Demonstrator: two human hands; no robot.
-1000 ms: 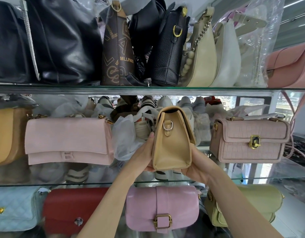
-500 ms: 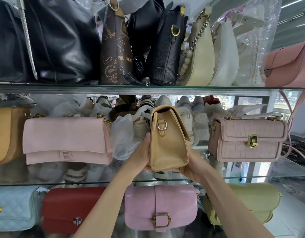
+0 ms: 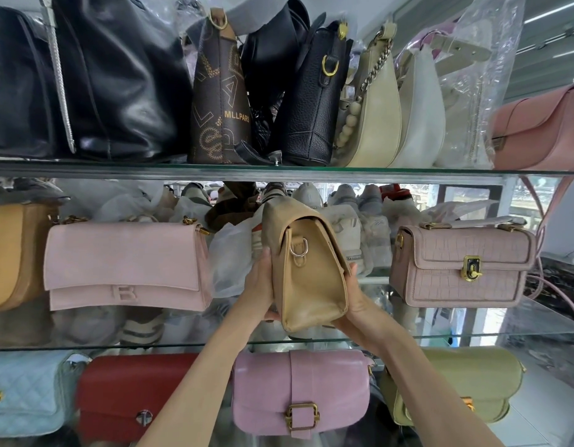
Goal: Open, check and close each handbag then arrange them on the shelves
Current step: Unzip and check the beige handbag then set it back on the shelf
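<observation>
You are holding a tan flap handbag point(image 3: 311, 279) between both hands at the level of the middle glass shelf point(image 3: 537, 321), end-on to you, so its narrow side with the silver D-ring is facing the camera and its flap is lying closed over the right face. Your left hand point(image 3: 261, 285) is pressing against the bag's left face with the fingers lying fairly straight and pointing upward, the thumb tucked under near the bottom corner. Your right hand point(image 3: 356, 304) is cupping the bag's lower right side from beneath, palm up, with fingertips reaching up along the flap edge; how far those fingers are curling behind the bag you cannot tell. Both forearms are rising from the bottom of the view and converging on the bag, the left one crossing in front of a lilac buckle handbag point(image 3: 300, 391) on the lower shelf.

The tan bag is sitting in the gap between a pale pink flap bag point(image 3: 124, 266) on its left and a dusty pink croc-textured bag point(image 3: 463, 262) with a gold clasp on its right, apart from both. Its bottom is hanging just above the front edge of the glass, carried by your hands. Behind it, plastic-wrapped shoes point(image 3: 347, 227) are filling the back of the shelf.
</observation>
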